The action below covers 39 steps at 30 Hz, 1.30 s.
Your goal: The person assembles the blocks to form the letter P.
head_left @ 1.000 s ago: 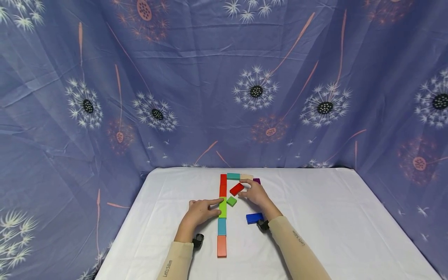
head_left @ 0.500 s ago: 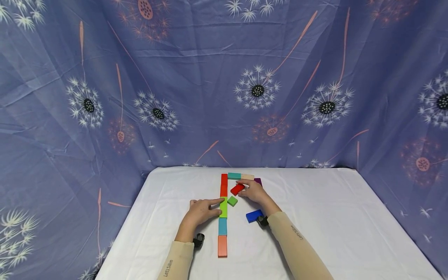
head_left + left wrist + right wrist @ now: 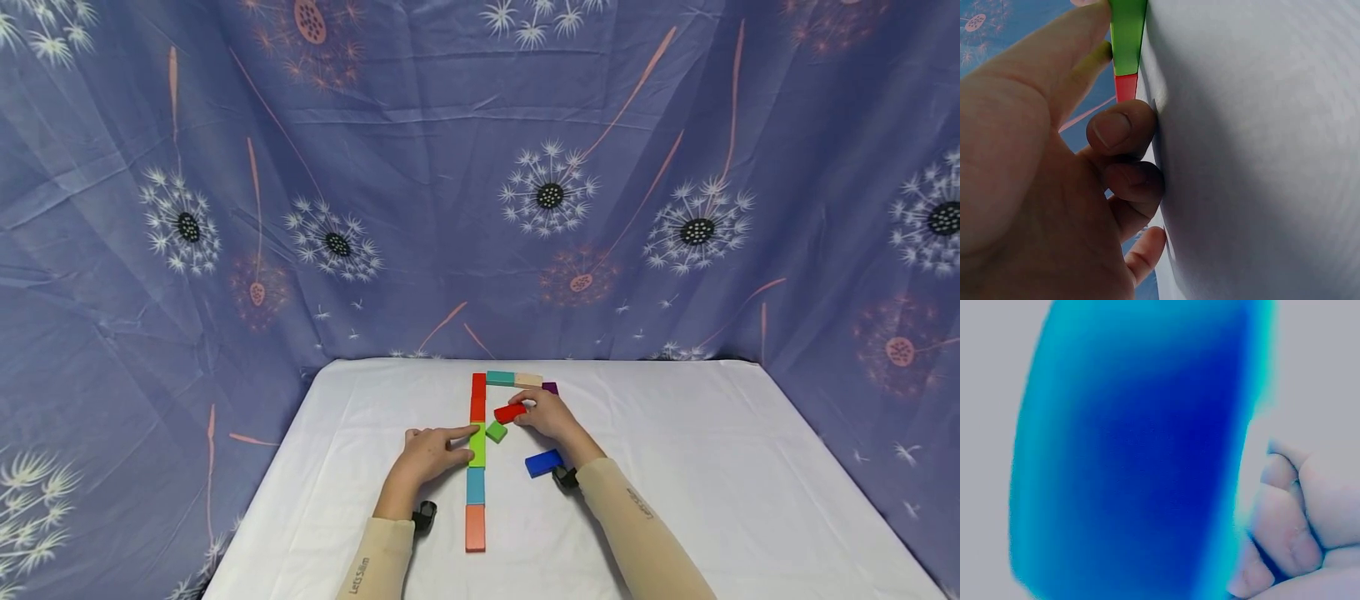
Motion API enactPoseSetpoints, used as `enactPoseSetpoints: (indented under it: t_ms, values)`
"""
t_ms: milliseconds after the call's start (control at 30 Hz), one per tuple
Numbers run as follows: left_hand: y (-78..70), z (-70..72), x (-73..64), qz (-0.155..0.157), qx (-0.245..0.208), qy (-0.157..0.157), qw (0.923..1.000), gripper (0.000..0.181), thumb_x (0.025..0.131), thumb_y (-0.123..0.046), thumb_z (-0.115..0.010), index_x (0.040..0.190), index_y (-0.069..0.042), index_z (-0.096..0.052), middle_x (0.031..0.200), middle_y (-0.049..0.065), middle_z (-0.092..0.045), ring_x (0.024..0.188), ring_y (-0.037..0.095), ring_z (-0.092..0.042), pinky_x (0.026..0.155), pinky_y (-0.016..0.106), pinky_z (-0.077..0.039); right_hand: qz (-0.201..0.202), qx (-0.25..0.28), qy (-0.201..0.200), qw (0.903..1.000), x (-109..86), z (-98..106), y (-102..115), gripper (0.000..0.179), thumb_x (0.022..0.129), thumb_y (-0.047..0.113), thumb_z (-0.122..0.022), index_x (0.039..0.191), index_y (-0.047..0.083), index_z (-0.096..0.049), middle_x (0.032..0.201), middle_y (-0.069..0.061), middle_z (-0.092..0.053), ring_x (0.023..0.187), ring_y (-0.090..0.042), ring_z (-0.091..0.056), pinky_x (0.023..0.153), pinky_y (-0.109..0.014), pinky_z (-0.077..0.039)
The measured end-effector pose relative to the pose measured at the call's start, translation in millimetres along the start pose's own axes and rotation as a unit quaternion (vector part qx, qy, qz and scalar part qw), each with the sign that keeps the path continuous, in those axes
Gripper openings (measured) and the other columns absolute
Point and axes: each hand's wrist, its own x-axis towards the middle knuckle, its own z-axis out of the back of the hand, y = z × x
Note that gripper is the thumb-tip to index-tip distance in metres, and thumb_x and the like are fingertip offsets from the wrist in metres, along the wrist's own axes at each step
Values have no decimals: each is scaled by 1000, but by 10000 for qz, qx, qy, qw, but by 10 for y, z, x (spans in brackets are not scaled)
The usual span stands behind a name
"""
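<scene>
A row of coloured blocks runs toward me on the white cloth. My left hand touches the lime green block in it with straight index finger and thumb. In the left wrist view, the other fingers of that hand are bent near the cloth. My right hand pinches a loose red block between thumb and finger, right of the row. A small green block lies just below it. Close under the right wrist is a blue block, which fills much of the right wrist view, blurred.
The row also has red blocks at its far end, then a light blue block and a coral block nearer me. Along the back lie a teal block, a cream block and a purple block.
The red block has turned from a steep slant to nearly crosswise in my right hand, which has moved slightly toward me. The blue block has tilted a little. My left hand stays put.
</scene>
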Motion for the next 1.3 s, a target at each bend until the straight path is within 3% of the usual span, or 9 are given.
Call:
enactPoseSetpoints:
  t_ms: [67, 167, 300, 433, 667, 967, 1133, 1200, 1300]
  values:
    - [-1, 0, 1, 11, -5, 9, 10000, 51, 94, -40, -76, 144, -37, -67, 70, -6, -62, 73, 10, -55, 89, 46, -30, -10, -45, 21, 10000, -27, 26, -12, 26, 87, 14, -85, 111, 21, -80, 118, -11, -74, 92, -27, -60, 88, -45, -48]
    - [1, -5, 5, 16, 24, 20, 10000, 51, 95, -41, -76, 145, -38, -67, 70, -6, -61, 72, 10, -55, 90, 46, -30, -28, -43, 98, 9999, -60, 59, -36, 27, 86, 15, -86, 110, 22, -80, 102, -7, -73, 78, -21, -54, 77, -36, -41]
    - [0, -10, 10, 23, 1, 23, 10000, 52, 94, -42, -76, 145, -37, -67, 70, -5, -60, 70, 11, -54, 90, 46, -30, -65, 77, 183, 9998, -95, 111, -69, 26, 86, 17, -87, 110, 24, -80, 98, -3, -72, 76, -19, -53, 74, -33, -39]
    - [0, -19, 13, 35, -15, 36, 10000, 52, 94, -42, -76, 145, -38, -66, 70, -5, -60, 70, 11, -53, 91, 46, -29, -52, 125, 222, 9997, -149, 176, -123, 28, 87, 17, -86, 113, 23, -79, 92, -7, -67, 78, -21, -52, 72, -33, -37]
    - [-6, -4, 1, 13, -85, 21, 10000, 52, 94, -41, -76, 145, -38, -67, 68, -4, -58, 69, 12, -52, 92, 46, -28, -78, 162, 342, 9993, -250, 288, -246, 29, 88, 13, -85, 115, 22, -80, 103, -6, -69, 80, -19, -54, 70, -30, -41]
    - [16, -3, 19, -44, 104, -73, 9999, 54, 93, -44, -78, 145, -39, -66, 73, -5, -65, 84, 14, -63, 91, 46, -32, -100, 61, 531, 9985, -337, 375, -376, 29, 91, 14, -83, 119, 20, -80, 96, -6, -67, 73, -18, -53, 68, -30, -41]
    - [27, -5, 24, -109, 61, -111, 9999, 53, 92, -43, -78, 144, -39, -67, 109, 5, -82, 106, 24, -73, 91, 46, -32, -139, 179, 508, 9985, -362, 432, -442, 29, 92, 13, -81, 120, 19, -80, 104, -9, -68, 75, -19, -53, 70, -30, -42]
    - [29, -7, 27, -120, 61, -119, 9998, 53, 92, -43, -78, 144, -38, -67, 108, 4, -82, 106, 24, -73, 91, 46, -32, -186, 303, 494, 9981, -365, 450, -472, 29, 92, 12, -80, 120, 18, -80, 105, -10, -66, 73, -18, -51, 70, -30, -41]
    - [18, -13, 18, -67, 29, -84, 9999, 53, 93, -43, -78, 145, -38, -67, 84, -1, -74, 87, 17, -67, 91, 46, -31, -251, 437, 477, 9976, -366, 461, -516, 29, 93, 10, -79, 121, 17, -80, 111, -11, -66, 74, -19, -51, 70, -30, -41]
